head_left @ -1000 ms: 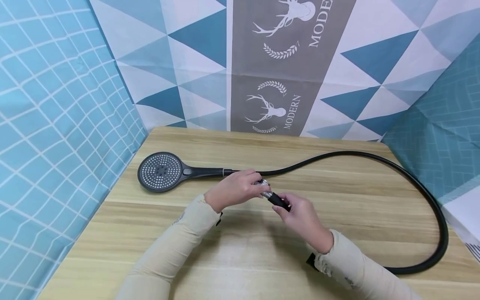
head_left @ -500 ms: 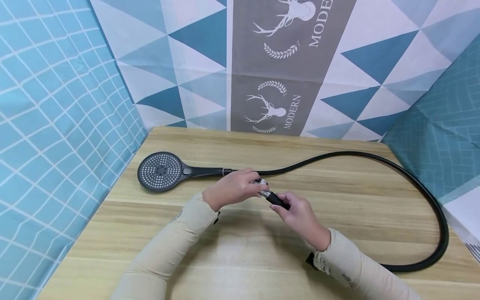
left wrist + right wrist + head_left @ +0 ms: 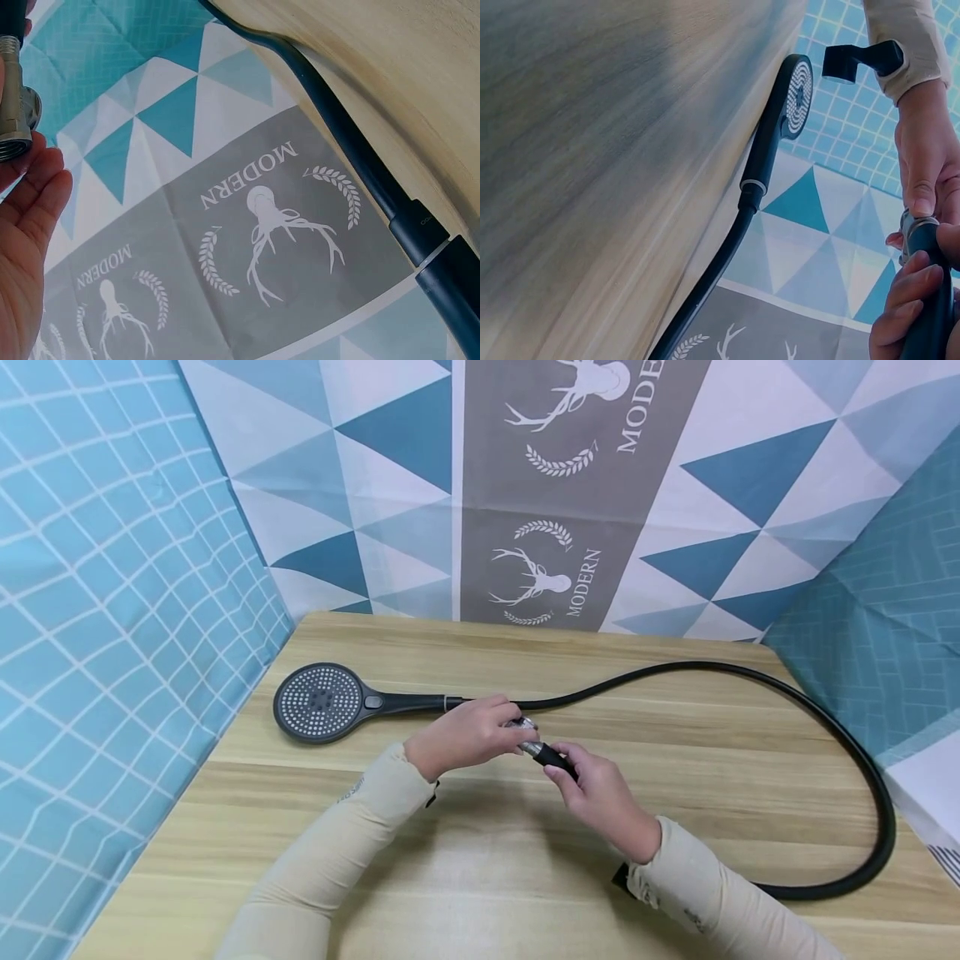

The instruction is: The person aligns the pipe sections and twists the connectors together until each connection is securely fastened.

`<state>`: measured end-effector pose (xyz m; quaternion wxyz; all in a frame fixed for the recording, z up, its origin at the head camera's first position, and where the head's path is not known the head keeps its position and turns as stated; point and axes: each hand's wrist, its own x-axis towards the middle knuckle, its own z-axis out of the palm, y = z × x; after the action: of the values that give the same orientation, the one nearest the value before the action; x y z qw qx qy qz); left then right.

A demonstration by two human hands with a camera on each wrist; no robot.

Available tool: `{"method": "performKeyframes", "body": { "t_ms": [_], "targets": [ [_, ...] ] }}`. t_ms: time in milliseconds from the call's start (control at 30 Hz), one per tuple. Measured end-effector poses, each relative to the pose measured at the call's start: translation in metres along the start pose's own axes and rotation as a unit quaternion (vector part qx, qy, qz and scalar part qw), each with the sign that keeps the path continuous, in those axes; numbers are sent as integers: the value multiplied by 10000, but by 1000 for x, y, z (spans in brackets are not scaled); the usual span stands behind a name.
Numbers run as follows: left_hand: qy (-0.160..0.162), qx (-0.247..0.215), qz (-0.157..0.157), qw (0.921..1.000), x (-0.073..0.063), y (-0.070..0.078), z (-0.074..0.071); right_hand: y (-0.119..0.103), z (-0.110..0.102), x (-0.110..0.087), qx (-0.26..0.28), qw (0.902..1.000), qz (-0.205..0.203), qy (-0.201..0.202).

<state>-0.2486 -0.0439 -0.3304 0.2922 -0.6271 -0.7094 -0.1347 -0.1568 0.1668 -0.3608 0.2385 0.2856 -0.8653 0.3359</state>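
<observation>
My left hand [image 3: 468, 735] grips a small chrome metal fitting [image 3: 531, 747] above the table. In the left wrist view the fitting [image 3: 12, 112] shows a threaded open end and a side knob. My right hand [image 3: 606, 802] pinches the black hose end [image 3: 557, 762], which meets the fitting's lower right end. Fingers and thumb wrap that hose end [image 3: 928, 322] in the right wrist view. A black hand shower [image 3: 318, 703] lies face up at the left, its handle joined to the black hose [image 3: 690, 666]. Part of the hose is hidden behind my left hand and under my right forearm.
The wooden table [image 3: 465, 893] ends at a patterned back wall covering [image 3: 405, 468]. A blue tiled sheet [image 3: 112, 585] borders the left side. At the right edge stands a white box-like thing [image 3: 930, 793]. The hose loops widely over the right half of the table.
Both hands, with the fitting and hose end, have shifted slightly left. The near part of the hose loop has moved slightly away from the front edge. The hand shower stays in place.
</observation>
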Motion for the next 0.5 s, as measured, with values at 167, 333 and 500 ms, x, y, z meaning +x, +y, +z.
{"method": "performKeyframes", "body": {
  "t_ms": [167, 333, 500],
  "targets": [
    [3, 44, -31, 10000, -1, 1, 0, -1, -1, 1, 31, 9992, 327, -213],
    [-50, -57, -54, 10000, -3, 3, 0, -3, -5, 3, 452, 9930, 832, -711],
    [-8, -101, -46, 9999, -6, 5, 3, -3, -7, 4, 795, 9826, 1224, -1150]
  ]
}}
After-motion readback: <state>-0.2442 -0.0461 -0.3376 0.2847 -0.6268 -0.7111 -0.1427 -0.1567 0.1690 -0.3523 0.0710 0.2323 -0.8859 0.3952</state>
